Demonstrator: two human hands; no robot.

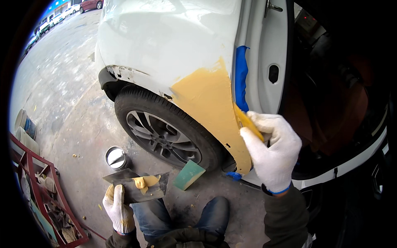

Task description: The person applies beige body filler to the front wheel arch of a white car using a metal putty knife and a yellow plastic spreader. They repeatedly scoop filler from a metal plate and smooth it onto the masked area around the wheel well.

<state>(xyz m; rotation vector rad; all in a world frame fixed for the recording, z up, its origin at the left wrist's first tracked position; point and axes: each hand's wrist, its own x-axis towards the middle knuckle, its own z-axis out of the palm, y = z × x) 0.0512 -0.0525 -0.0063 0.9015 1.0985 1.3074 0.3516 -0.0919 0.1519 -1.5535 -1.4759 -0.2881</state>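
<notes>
**One head-worn view, looking down at a car's rear wheel arch**

The single fisheye camera sits on the person's head, facing forward and downward, close to the white car panel (165, 45) filling the upper centre. Knees enter at the lower edge; concrete floor (70, 103) curves away at left.

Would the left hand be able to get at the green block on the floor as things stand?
Probably not: the left hand is full, gripping a metal board of putty, though the green block lies close, unobstructed.
</notes>
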